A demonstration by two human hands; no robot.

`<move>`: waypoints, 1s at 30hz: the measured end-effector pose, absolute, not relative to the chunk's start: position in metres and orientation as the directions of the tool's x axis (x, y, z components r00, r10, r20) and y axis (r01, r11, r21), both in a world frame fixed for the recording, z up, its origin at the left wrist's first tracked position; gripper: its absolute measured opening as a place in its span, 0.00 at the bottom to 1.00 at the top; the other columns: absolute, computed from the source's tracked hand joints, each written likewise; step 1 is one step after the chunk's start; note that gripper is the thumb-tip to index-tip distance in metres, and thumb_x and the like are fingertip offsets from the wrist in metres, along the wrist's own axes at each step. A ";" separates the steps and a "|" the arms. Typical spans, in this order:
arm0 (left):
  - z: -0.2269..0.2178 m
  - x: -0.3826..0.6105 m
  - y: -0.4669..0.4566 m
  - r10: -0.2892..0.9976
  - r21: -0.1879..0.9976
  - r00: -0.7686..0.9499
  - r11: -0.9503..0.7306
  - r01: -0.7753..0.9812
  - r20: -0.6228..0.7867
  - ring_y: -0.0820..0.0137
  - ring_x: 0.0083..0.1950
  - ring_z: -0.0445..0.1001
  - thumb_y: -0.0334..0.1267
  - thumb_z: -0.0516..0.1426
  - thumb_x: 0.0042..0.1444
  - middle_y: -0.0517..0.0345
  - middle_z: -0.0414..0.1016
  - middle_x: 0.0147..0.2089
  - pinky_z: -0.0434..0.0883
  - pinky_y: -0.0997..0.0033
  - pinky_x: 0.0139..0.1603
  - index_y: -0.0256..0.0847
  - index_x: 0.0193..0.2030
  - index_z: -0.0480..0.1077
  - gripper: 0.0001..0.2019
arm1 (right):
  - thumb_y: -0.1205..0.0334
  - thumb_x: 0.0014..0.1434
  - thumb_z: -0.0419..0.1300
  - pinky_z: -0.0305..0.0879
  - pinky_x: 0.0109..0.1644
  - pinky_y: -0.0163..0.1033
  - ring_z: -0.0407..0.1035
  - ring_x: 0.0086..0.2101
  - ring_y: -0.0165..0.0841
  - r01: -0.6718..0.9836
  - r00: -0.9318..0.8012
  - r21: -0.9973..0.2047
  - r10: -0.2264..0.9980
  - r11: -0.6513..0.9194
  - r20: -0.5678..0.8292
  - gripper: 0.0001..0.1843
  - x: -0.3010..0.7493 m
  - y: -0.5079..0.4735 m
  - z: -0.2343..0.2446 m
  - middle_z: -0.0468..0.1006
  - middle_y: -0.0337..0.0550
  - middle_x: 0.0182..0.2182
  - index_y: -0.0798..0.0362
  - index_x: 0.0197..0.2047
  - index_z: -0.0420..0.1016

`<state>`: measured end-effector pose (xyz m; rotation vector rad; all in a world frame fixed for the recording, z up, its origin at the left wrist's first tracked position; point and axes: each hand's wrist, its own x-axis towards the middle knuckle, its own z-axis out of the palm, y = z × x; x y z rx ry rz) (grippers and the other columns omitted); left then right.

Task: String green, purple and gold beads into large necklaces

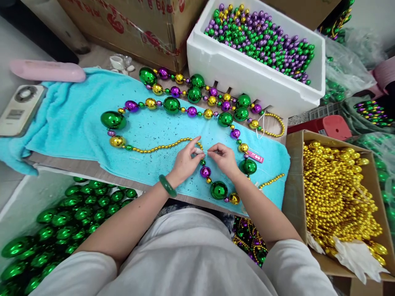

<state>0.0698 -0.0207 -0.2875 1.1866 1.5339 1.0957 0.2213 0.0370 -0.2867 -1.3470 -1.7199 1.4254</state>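
Observation:
A long bead necklace (171,105) of green, purple and gold balls lies looped on a turquoise towel (74,119). My left hand (185,161), with a green bangle at the wrist, pinches the end of the small gold bead strand (160,147). My right hand (224,159) pinches a thin thread right beside it, the fingertips of both hands almost touching. Just below the hands lie a purple bead (205,172) and a big green ball (219,190) of the same necklace.
A white foam box (247,74) of small mixed beads stands behind the towel. A cardboard box (293,172) of gold bead strands sits at right. Large green balls (64,222) fill a bin at lower left. A remote-like device (18,109) and a pink object (46,70) lie at left.

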 end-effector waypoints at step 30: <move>-0.305 0.056 -0.024 0.841 0.454 0.202 -0.455 0.766 0.503 0.65 0.42 0.70 0.37 0.53 0.64 0.54 0.80 0.41 0.71 0.62 0.47 0.43 0.44 0.78 0.11 | 0.58 0.45 0.64 0.51 0.26 0.34 0.55 0.20 0.25 0.403 -0.530 -0.874 0.709 -0.272 -0.465 0.10 0.223 0.052 -0.269 0.66 0.31 0.17 0.56 0.29 0.77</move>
